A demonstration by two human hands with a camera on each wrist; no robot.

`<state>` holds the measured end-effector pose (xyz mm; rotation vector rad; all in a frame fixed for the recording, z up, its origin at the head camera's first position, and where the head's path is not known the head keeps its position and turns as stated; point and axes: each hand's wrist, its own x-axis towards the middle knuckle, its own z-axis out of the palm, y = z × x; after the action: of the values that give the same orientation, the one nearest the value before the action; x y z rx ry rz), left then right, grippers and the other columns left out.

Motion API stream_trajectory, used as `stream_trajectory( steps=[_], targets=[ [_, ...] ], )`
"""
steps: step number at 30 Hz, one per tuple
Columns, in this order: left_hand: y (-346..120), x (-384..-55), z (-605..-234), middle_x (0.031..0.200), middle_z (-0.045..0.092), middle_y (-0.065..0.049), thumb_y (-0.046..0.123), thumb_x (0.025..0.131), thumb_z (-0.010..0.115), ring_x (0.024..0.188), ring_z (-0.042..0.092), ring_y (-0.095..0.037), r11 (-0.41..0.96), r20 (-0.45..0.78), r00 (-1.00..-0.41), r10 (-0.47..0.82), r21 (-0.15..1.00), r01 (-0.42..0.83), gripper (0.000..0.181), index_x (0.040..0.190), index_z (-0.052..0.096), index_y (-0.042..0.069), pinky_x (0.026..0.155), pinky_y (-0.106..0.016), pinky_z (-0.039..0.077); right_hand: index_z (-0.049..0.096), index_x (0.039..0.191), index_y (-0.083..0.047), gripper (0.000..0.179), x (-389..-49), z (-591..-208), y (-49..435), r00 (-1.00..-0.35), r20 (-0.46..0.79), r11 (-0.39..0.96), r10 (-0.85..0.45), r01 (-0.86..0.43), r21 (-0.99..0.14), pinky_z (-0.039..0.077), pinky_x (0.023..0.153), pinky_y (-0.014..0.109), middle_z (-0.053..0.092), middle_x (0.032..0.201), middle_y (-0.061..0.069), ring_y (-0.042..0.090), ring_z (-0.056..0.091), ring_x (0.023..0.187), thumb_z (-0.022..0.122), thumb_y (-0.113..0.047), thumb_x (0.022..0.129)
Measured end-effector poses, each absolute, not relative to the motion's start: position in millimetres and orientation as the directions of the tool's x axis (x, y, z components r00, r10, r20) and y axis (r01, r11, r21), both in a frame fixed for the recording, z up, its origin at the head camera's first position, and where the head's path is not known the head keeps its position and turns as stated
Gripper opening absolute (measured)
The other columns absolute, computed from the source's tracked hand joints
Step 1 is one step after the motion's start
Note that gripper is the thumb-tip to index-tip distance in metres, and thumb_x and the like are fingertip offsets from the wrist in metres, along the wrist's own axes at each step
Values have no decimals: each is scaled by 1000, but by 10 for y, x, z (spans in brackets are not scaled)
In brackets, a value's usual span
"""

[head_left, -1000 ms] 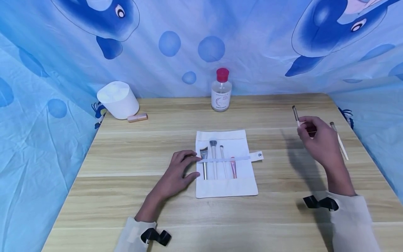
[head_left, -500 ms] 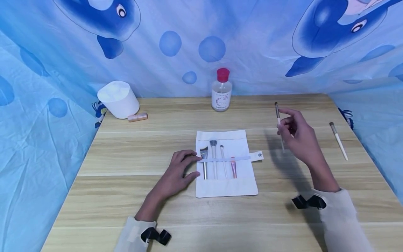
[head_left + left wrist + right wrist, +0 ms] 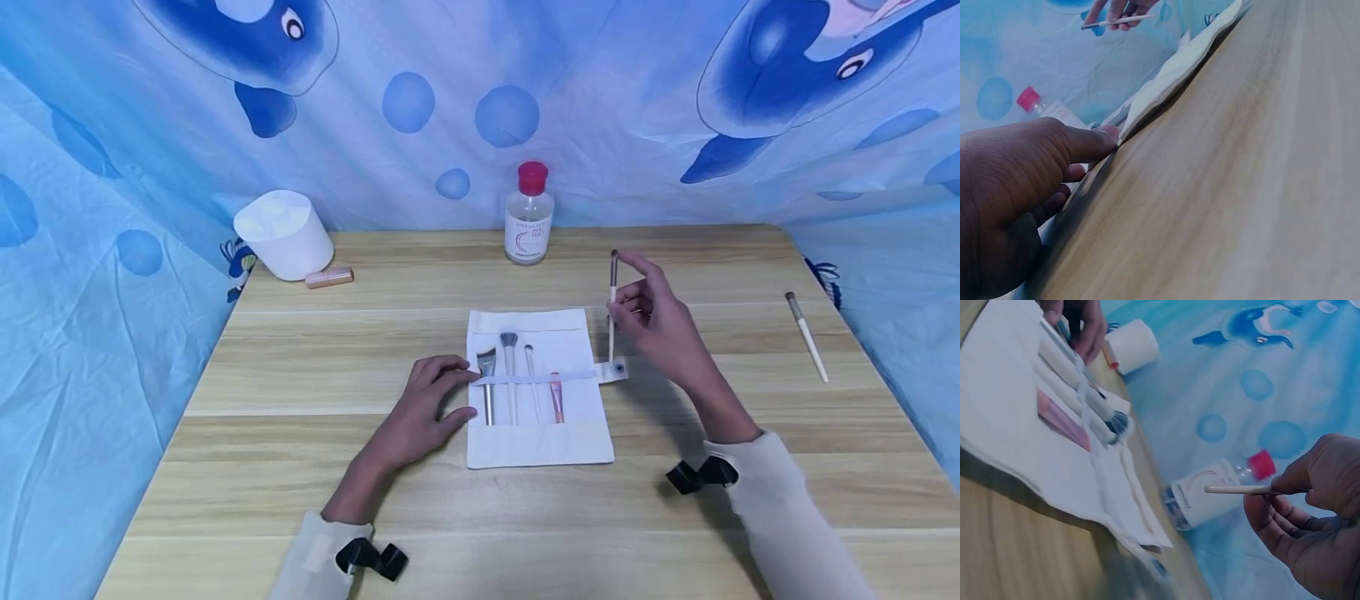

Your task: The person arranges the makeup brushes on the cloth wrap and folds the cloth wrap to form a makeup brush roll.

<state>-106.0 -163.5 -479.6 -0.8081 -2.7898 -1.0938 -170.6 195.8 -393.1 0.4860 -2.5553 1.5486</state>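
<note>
A white cloth brush roll [image 3: 540, 446] lies unfolded on the wooden table. Several makeup brushes, among them a fluffy grey-tipped brush [image 3: 509, 358] and a short pink brush [image 3: 557, 398], sit under its elastic band. At its left edge rests my left hand [image 3: 420, 412], thumb and index finger apart and touching the cloth; in the left wrist view the thumb tip meets that edge. My right hand [image 3: 660, 325] pinches a slim white-handled makeup brush [image 3: 612, 292], held upright with dark bristles up, above the roll's snap tab [image 3: 613, 371]. The right wrist view shows its bare handle end.
Another white-handled brush [image 3: 807, 337] lies near the table's right edge. A clear bottle with a red cap [image 3: 528, 221] stands at the back. A white paper roll [image 3: 283, 237] and a rose-gold tube [image 3: 329, 277] sit at the back left. Blue printed cloth hangs behind.
My right hand has carried the makeup brush leftward from the table's right side to the roll's right edge. The left hand has stayed in place on the roll.
</note>
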Motion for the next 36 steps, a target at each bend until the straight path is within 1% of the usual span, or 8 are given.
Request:
stream_trajectory(
  steps=[3, 8, 13, 20, 22, 28, 32, 36],
  targets=[
    [-1635, -1058, -4797, 145, 45, -1, 31, 93, 74, 136, 30, -19, 615, 218, -864, 454, 625, 481, 44, 134, 63, 19, 110, -43, 30, 28, 158, -25, 74, -1760, -4037, 1909, -938, 262, 424, -228, -338, -840, 49, 75, 21, 62, 106, 15, 27, 61, 91, 62, 0, 97],
    [-1643, -1060, -4799, 144, 45, 1, 31, 93, 74, 136, 30, -18, 621, 211, -867, 452, 623, 476, 44, 134, 63, 20, 110, -42, 30, 29, 156, -13, 69, -1746, -4006, 1724, -938, 248, 412, -241, -330, -849, 49, 75, 24, 61, 106, 20, 30, 61, 92, 61, 4, 96],
    [-1647, -1073, -4803, 144, 45, 0, 30, 93, 74, 135, 31, -18, 623, 212, -866, 453, 620, 477, 44, 134, 63, 20, 110, -43, 30, 27, 156, -8, 68, -1738, -3942, 1544, -928, 252, 427, -276, -353, -832, 50, 72, 29, 60, 104, 23, 33, 62, 88, 59, 5, 96],
    [-1643, -1066, -4810, 144, 45, 0, 30, 93, 74, 135, 31, -20, 626, 218, -863, 457, 611, 485, 44, 134, 63, 20, 110, -43, 32, 24, 158, -27, 75, -1996, -4446, 1559, -925, 237, 480, -298, -360, -800, 50, 67, 29, 63, 98, 6, 17, 62, 80, 61, -3, 98],
    [-1644, -1060, -4812, 144, 45, -1, 30, 93, 74, 135, 31, -20, 625, 218, -861, 459, 609, 488, 44, 134, 63, 19, 110, -43, 32, 22, 159, -28, 77, -1985, -4490, 1556, -927, 217, 491, -306, -348, -798, 50, 67, 29, 62, 97, 6, 18, 61, 79, 61, -3, 98],
    [-1644, -1056, -4807, 144, 46, -2, 31, 93, 74, 136, 31, -21, 623, 219, -860, 461, 610, 489, 45, 135, 62, 19, 110, -45, 32, 20, 159, -29, 82, -1912, -4528, 1557, -933, 172, 546, -315, -327, -772, 49, 68, 30, 60, 94, 5, 18, 57, 78, 63, -1, 96],
    [-1646, -1063, -4809, 145, 45, -1, 32, 94, 73, 136, 31, -21, 623, 224, -858, 463, 607, 494, 45, 135, 62, 20, 109, -45, 33, 17, 160, -25, 84, -1864, -4505, 1565, -935, 134, 571, -328, -309, -760, 49, 66, 30, 60, 93, 6, 18, 57, 78, 64, -1, 95],
    [-1648, -1065, -4808, 145, 45, 0, 32, 94, 73, 136, 31, -19, 624, 219, -861, 460, 610, 488, 45, 135, 62, 20, 110, -44, 32, 22, 159, -18, 77, -1819, -4491, 1581, -932, 84, 602, -352, -294, -743, 50, 65, 32, 60, 92, 6, 18, 59, 75, 63, -2, 96]
  ],
)
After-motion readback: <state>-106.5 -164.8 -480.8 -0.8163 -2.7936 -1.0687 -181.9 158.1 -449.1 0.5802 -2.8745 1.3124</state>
